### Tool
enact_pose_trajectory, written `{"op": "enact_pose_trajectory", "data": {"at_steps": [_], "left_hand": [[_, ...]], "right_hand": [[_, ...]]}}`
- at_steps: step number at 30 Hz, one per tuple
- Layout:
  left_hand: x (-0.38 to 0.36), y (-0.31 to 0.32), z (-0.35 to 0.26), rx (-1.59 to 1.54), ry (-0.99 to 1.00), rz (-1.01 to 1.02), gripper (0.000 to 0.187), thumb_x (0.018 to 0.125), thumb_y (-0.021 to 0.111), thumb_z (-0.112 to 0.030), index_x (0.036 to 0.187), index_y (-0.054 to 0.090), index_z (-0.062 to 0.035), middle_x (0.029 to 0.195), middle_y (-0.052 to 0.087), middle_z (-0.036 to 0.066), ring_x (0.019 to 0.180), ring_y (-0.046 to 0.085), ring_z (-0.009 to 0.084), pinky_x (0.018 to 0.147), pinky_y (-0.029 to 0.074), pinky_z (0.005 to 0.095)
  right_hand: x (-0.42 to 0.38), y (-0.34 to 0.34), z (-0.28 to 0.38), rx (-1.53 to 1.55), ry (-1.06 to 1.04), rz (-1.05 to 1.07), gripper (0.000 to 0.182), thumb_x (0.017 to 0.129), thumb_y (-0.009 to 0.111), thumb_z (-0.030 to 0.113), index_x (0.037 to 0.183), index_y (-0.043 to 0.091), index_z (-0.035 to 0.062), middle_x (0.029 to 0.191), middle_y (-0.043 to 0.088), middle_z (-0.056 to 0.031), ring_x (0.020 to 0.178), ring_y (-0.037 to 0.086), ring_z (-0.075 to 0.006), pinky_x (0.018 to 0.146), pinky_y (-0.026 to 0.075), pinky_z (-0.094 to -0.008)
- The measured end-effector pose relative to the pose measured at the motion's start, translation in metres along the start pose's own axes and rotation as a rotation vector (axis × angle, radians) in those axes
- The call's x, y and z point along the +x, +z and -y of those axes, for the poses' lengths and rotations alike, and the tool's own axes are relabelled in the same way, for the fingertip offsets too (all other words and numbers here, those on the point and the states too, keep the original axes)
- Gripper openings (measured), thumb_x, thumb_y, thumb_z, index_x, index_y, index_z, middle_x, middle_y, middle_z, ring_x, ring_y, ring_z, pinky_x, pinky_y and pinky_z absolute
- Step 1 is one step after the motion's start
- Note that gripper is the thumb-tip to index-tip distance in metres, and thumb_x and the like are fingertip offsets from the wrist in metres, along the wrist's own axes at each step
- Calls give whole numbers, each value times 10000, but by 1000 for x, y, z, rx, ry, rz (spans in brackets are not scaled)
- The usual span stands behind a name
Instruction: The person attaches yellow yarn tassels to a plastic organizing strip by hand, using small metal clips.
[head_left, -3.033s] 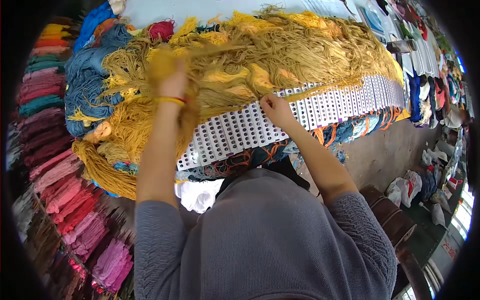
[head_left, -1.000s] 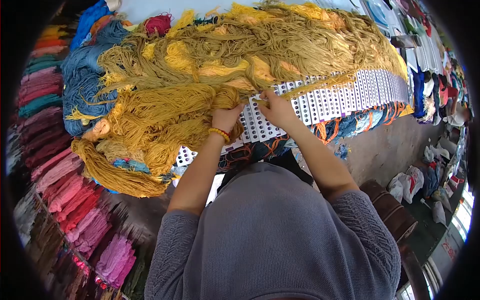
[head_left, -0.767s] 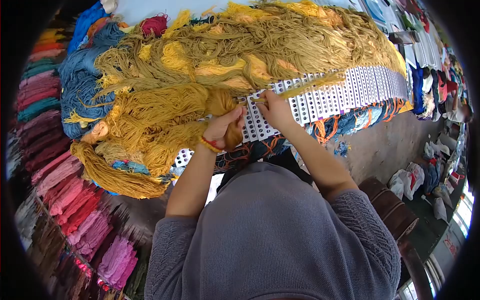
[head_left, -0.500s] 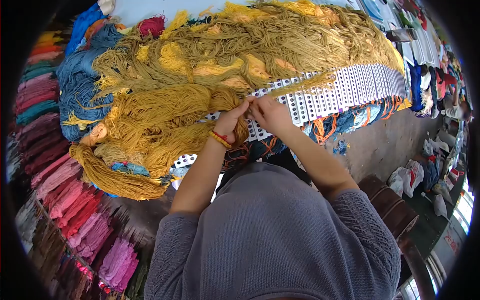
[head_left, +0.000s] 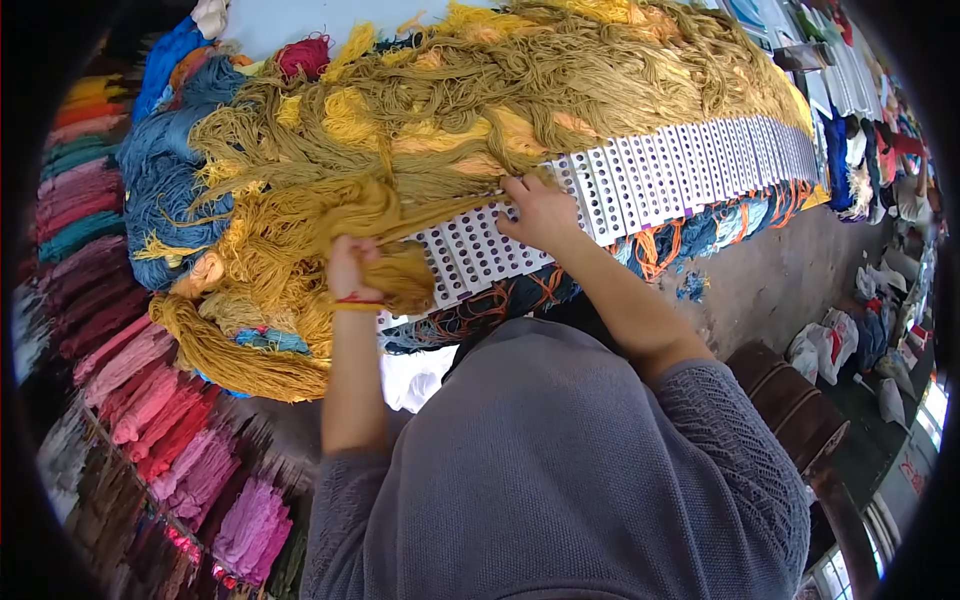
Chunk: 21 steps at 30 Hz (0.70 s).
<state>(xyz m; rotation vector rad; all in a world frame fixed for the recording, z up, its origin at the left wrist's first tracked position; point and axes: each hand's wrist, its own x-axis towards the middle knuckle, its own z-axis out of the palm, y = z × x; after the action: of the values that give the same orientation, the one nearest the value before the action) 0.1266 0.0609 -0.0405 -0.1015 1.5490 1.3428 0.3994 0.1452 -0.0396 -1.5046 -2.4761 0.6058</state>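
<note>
My left hand (head_left: 352,270) is closed around a thick bundle of golden-brown yarn (head_left: 395,275) at the left end of the row of white strips with holes (head_left: 620,185). From that bundle a thin stretch of yarn runs right over the strips to my right hand (head_left: 542,212). The fingers of my right hand are pinched on its end, just below the heap of olive yarn (head_left: 560,75). A looped golden skein (head_left: 240,350) lies at the lower left of the heap. Slight blur covers my left fingers.
Blue yarn (head_left: 165,180) borders the heap on the left. Pink and red skeins (head_left: 150,410) hang along the left side. Orange and dark blue yarn (head_left: 660,245) shows below the strips. A brown seat (head_left: 785,405) stands at right, with plastic bags (head_left: 825,345) beyond. Another person (head_left: 912,200) is far right.
My left hand has moved left with the yarn bundle, away from my right hand, stretching the strand between them. More of the strips now shows. My right hand has shifted slightly.
</note>
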Motion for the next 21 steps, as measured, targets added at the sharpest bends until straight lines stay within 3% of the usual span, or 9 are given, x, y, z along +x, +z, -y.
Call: {"op": "enact_pose_trajectory", "data": {"at_steps": [5,6,7,8,10,12,15,17,21], "left_hand": [[8,-63,-146,131,300,-65,136,754,420,-173,663,473,-86,625,487,32,560,447,157,534,402,298],[25,-84,-181,179,430,-38,210,795,440,-244,756,541,-64,653,531,60,601,507,187,593,450,342],[4,-69,-220,464,320,-282,250,795,442,-276,768,549,-52,693,552,57,631,528,174,583,449,337],[52,-118,-252,556,494,-400,235,786,473,-267,773,553,-46,721,567,49,663,553,166,582,455,319],[55,-113,-277,295,475,-241,183,769,540,-228,774,561,-47,767,580,47,694,563,168,610,463,300],[21,-64,-262,313,323,60,182,773,569,-233,772,564,-51,786,581,56,675,545,147,616,459,267],[-49,43,-183,448,145,443,307,813,522,-342,860,574,-44,859,575,68,850,497,147,691,435,268],[-74,89,-127,485,97,756,431,873,418,-395,1055,545,-26,995,553,67,937,487,141,809,399,266],[-116,133,-68,234,-96,960,452,903,345,-377,1142,480,-18,1106,512,87,998,494,168,843,399,298]], "right_hand": [[-1,-8,5,4,34,59,391,656,604,335,983,511,142,824,533,-110,694,583,-279,569,478,-373],[1,-9,5,5,25,50,391,656,604,335,983,511,142,824,533,-110,694,583,-279,569,478,-373],[1,-10,6,5,38,74,391,658,604,338,981,510,140,831,536,-114,698,584,-279,569,478,-373],[0,-11,6,4,51,98,390,660,604,341,979,510,138,839,538,-118,702,584,-279,569,479,-372],[2,-13,6,9,67,120,377,680,591,357,976,510,138,864,548,-119,739,588,-286,597,479,-384],[4,-22,9,34,111,192,353,711,569,364,972,516,132,910,557,-116,773,588,-285,641,475,-391],[12,-48,22,332,150,223,324,748,555,350,922,561,77,852,583,-98,739,585,-257,640,465,-346],[15,-72,43,710,97,150,312,756,580,312,914,572,43,812,587,-80,697,574,-204,629,457,-315],[7,-119,84,1162,25,93,146,797,558,117,855,563,-17,790,563,-22,621,493,-56,570,417,-205]]}}
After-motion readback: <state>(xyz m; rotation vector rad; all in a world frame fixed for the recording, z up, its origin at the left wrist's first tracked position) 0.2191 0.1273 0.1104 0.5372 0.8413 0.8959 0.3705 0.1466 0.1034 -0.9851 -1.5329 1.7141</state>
